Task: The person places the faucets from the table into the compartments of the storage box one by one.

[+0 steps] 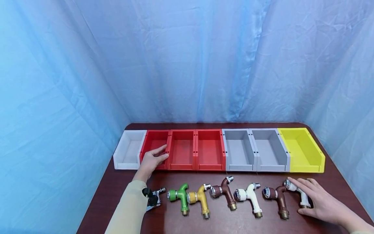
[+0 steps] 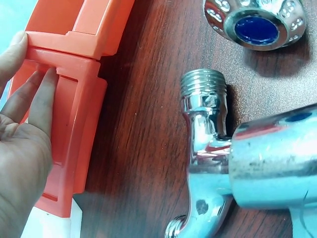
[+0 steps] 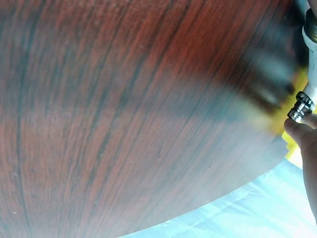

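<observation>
My left hand (image 1: 152, 161) reaches over the front of the second bin from the left, a red bin (image 1: 156, 136), with fingers extended and no tap in them. In the left wrist view, two fingers (image 2: 42, 101) lie inside that bin and the thumb lies at its side rim. My right hand (image 1: 321, 201) holds the rightmost white tap (image 1: 304, 196), thumb at its brass threaded end and fingers over the spout end. In the right wrist view, a fingertip (image 3: 297, 130) meets the metal spout tip (image 3: 299, 108). The hand hides part of this tap.
Beside it lies a brown tap (image 1: 281, 203). Further left are another white tap (image 1: 253, 200), a brown one (image 1: 227, 194), a yellow one (image 1: 202, 199), a green one (image 1: 182, 197) and a chrome tap (image 2: 203, 148). White (image 1: 118, 159), red, grey (image 1: 241, 167) and yellow bins (image 1: 306, 168) line the back.
</observation>
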Motion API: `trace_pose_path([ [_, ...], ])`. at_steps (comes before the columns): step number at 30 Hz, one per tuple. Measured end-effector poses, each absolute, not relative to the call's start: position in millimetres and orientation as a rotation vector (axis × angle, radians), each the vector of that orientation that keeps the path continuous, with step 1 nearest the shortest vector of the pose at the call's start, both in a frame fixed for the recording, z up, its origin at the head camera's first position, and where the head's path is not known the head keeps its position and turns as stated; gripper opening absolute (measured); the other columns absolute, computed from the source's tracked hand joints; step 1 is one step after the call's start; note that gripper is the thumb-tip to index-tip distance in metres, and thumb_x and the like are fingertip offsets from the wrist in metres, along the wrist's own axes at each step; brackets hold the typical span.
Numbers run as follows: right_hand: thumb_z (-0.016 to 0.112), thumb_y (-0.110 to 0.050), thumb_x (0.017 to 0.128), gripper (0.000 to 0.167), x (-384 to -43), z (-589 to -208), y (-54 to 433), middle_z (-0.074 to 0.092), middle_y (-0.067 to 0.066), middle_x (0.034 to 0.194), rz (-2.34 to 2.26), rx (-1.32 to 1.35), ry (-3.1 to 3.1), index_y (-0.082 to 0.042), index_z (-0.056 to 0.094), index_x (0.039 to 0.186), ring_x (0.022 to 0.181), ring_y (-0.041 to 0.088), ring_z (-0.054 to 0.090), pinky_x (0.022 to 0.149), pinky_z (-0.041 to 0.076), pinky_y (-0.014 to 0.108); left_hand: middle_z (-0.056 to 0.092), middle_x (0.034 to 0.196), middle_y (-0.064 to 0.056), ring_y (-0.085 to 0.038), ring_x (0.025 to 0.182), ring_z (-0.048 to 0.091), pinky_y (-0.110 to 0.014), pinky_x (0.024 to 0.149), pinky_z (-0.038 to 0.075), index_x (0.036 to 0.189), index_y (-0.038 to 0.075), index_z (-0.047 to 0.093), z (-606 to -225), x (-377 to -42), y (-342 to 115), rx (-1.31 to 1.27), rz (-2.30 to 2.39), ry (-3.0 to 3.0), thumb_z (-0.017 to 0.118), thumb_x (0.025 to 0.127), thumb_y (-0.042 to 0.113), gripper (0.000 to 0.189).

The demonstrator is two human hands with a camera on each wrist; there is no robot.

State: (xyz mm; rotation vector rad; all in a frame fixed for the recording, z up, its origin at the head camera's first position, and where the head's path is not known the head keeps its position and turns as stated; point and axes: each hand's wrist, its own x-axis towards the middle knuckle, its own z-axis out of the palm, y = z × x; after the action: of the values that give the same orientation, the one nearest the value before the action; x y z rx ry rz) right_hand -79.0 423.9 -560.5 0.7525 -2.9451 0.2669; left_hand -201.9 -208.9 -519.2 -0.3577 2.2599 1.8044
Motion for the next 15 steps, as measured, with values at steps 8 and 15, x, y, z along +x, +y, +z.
trace_pose_path([
  [8,0.098,-0.042,0.05,0.117,-78.1,-554.5,425.6,0.055,-0.003,0.128,0.207,0.807,-2.836,-0.021,0.048,0.153,0.11,0.013,0.04,0.078,0.045,0.03,0.05,0.151,-0.008,-0.036,0.139,0.044,-0.045,0.094,0.058,0.144,0.035,0.06,-521.2,-202.4,-208.6,-0.355,1.796,2.281,0.081,0.089,0.025,0.06],
  [15,0.095,-0.046,0.054,0.114,-86.2,-547.1,427.7,0.054,0.003,0.131,0.312,0.908,-2.747,-0.015,0.048,0.153,0.116,0.023,0.042,0.112,0.001,0.008,0.049,0.152,-0.007,-0.037,0.14,0.043,-0.046,0.094,0.058,0.145,0.035,0.059,-522.2,-202.0,-209.0,-0.349,1.787,2.297,0.081,0.089,0.025,0.061],
])
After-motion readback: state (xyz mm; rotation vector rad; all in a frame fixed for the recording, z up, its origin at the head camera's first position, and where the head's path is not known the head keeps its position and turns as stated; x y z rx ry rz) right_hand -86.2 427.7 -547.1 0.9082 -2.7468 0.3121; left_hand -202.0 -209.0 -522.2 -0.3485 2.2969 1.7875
